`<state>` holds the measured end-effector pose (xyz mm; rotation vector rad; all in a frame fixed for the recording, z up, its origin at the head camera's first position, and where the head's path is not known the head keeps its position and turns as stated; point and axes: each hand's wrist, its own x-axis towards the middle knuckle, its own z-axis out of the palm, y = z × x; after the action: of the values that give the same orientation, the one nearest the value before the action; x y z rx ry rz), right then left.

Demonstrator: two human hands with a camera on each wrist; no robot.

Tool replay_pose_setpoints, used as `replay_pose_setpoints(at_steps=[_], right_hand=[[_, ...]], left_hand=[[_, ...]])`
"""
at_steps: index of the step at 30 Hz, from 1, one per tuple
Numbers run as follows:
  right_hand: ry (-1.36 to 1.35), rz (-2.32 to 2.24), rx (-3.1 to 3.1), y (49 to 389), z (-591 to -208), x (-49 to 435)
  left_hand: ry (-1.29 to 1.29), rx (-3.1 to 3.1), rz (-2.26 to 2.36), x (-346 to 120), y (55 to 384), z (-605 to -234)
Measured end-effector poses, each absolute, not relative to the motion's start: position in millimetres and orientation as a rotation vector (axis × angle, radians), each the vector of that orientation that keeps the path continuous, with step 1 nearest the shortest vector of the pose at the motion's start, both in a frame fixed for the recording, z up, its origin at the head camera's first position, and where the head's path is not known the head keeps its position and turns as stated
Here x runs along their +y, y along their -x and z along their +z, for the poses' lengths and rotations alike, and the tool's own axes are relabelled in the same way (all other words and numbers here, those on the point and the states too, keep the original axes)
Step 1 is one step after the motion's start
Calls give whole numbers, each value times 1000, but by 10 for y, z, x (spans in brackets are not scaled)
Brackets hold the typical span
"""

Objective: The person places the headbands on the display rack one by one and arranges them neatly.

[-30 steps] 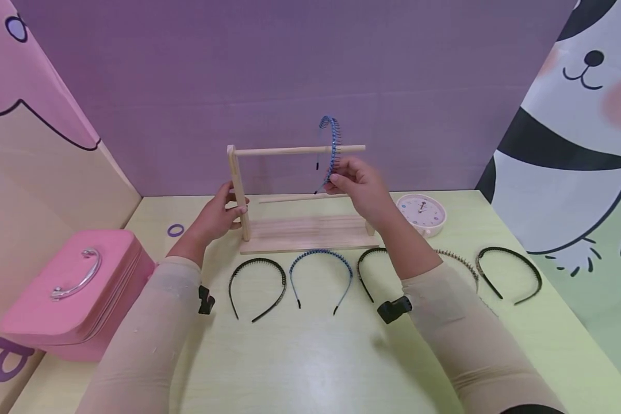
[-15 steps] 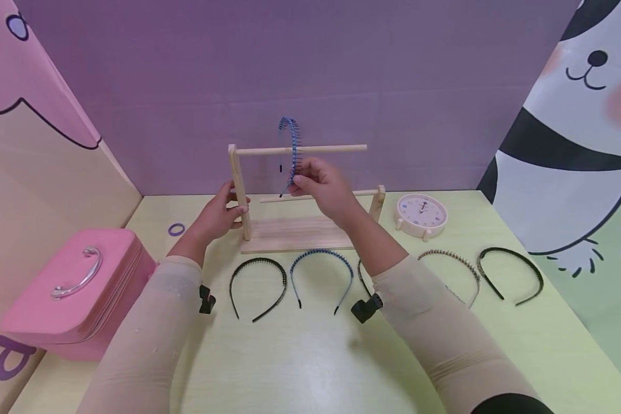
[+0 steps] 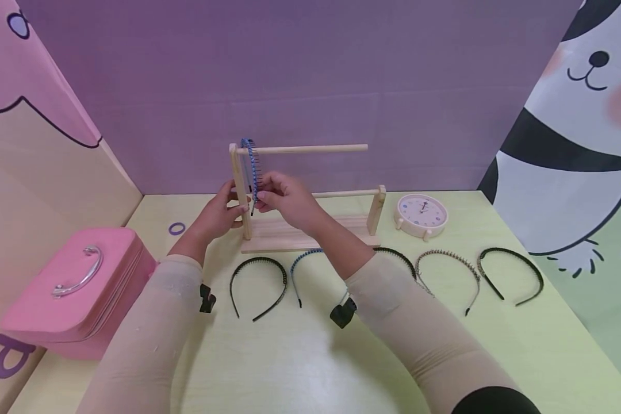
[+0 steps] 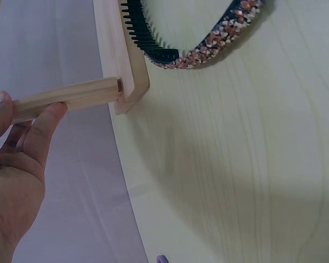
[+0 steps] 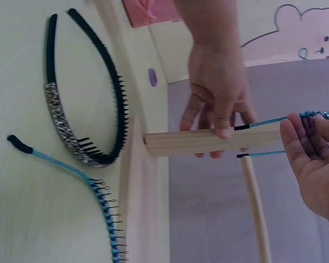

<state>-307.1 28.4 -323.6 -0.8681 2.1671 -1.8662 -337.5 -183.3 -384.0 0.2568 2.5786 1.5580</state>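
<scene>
My left hand [image 3: 218,214] grips the left post [image 3: 240,187] of a wooden rack, thumb in front and fingers behind, as the left wrist view also shows. A blue toothed headband [image 3: 253,164] sits over the rack's upper rod [image 3: 315,149], close beside that post. My right hand [image 3: 290,201] pinches its near arm between thumb and fingers. In the right wrist view, the headband's two black-tipped ends [image 5: 242,127] overlap the post near my left hand. The rack's base [image 3: 300,233] stands on the table, with a lower rod [image 3: 347,194] behind my right hand.
Along the rack's front lie a black headband [image 3: 259,260], another blue headband [image 3: 293,279] partly under my right forearm, a black one [image 3: 401,256], a beaded brownish one [image 3: 447,253] and a black one [image 3: 517,254]. A pink clock [image 3: 421,214] stands right, a pink case [image 3: 77,287] left.
My right hand has carried the blue headband leftward along the upper rod to the left post and lowered it. My left hand has stayed on the post.
</scene>
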Motion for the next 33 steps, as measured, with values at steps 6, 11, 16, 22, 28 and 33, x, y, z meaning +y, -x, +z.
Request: replay_pose_setpoints(at_steps=[6,11,16,22,28,33], right_hand=[[811,-1765,2184,3117,-3330,209],[778,-1695,2239,3163,-3323,179],[794,-1659,2268,3191,-3286,140],[774,-1631,2289,3181,-3293,166],[778,-1602,2312,3166,-3308,243],[773,-1531,2377,3121,-3305,358]], left_hand=[[-265,2587,1551,-1822,3383,-3834],[-282,2594,1553,-1832,3394,-3836],[-284,2589,1566,-1853,3398,-3849],[-285,2587,1555,-1843,3411,-3866],[-232,2593,1540,-1845,3421,-3867],[-211,2582,1559,-1834,3420,-3870]])
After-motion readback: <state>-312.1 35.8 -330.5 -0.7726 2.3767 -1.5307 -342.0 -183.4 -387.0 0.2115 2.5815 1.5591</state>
